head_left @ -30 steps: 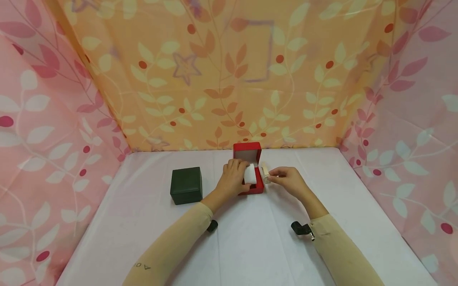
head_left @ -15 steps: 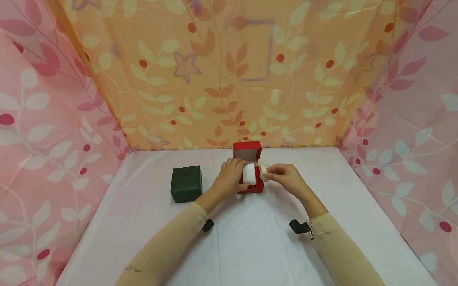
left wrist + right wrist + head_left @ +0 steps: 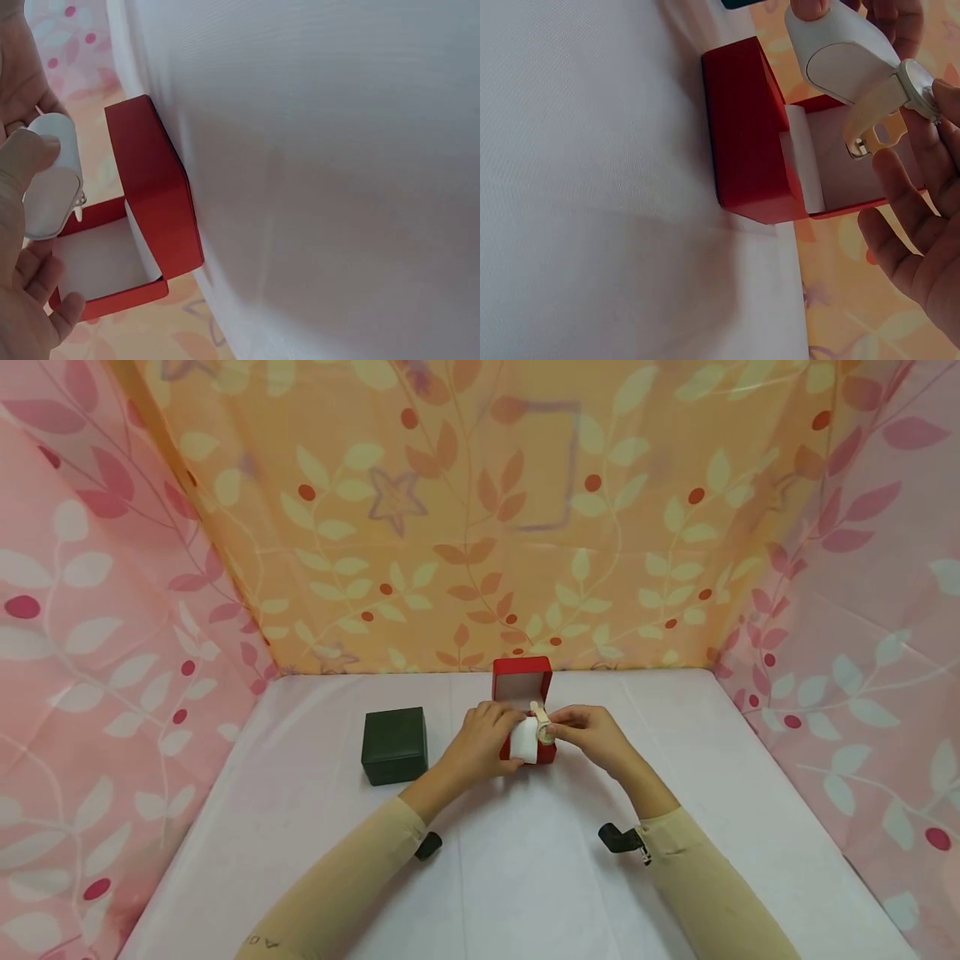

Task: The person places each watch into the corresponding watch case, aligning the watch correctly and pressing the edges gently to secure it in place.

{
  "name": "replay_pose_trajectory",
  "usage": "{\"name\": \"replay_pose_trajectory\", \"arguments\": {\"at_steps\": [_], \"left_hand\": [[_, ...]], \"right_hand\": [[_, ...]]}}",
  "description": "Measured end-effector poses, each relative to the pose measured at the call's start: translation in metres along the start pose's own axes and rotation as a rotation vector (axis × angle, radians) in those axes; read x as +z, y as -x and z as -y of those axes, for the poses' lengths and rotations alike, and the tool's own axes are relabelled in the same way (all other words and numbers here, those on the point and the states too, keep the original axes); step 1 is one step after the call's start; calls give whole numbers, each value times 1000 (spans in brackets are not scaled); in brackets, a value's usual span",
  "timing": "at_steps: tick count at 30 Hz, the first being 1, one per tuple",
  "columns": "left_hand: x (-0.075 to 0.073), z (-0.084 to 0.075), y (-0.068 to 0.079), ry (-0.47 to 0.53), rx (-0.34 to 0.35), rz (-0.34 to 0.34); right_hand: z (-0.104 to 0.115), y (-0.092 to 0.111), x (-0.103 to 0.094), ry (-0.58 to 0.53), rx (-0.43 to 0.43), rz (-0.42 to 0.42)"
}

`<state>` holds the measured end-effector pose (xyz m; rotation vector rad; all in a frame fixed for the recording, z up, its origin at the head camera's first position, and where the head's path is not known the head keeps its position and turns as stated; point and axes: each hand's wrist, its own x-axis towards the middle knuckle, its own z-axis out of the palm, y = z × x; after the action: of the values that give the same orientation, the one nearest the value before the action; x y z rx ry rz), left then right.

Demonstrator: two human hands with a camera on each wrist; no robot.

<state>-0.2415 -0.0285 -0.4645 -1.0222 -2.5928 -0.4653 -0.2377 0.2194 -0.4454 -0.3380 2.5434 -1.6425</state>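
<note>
A white watch cushion [image 3: 523, 743] is gripped by my left hand [image 3: 483, 739], thumb on its near side in the left wrist view. Beside it, my right hand [image 3: 592, 735] pinches a wristwatch [image 3: 545, 733] by its round case. The cream strap [image 3: 874, 109] hangs unfastened, its buckle end curling near the cushion's flat end. Both things are held above a red box [image 3: 742, 135], whose lid stands raised with a pale lining. In the left wrist view the cushion [image 3: 51, 199] is clear of the box base [image 3: 154, 180], and the watch is mostly hidden behind it.
A closed dark green box [image 3: 395, 747] sits on the white tablecloth [image 3: 517, 860] to the left. Behind the table hangs an orange leaf-patterned cloth [image 3: 465, 527]. Pink cloth [image 3: 847, 635] borders both sides. A black wrist camera [image 3: 618, 837] juts from the right sleeve.
My right hand has brought the watch leftward, from beside the red box to against the cushion's right side. My left hand has raised the cushion from the box and drawn it slightly nearer.
</note>
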Motion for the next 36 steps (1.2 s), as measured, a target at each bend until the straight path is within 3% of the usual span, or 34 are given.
{"name": "replay_pose_trajectory", "arguments": {"at_steps": [10, 20, 25, 36], "left_hand": [[0, -3, 4, 6, 37, -58], [1, 0, 5, -79, 39, -116], [0, 0, 5, -30, 22, -142], [5, 5, 6, 40, -52, -147]], "right_hand": [[6, 0, 7, -2, 22, 20], [9, 2, 13, -36, 4, -10], [11, 3, 14, -45, -16, -31], [9, 2, 20, 143, -113, -146]]}}
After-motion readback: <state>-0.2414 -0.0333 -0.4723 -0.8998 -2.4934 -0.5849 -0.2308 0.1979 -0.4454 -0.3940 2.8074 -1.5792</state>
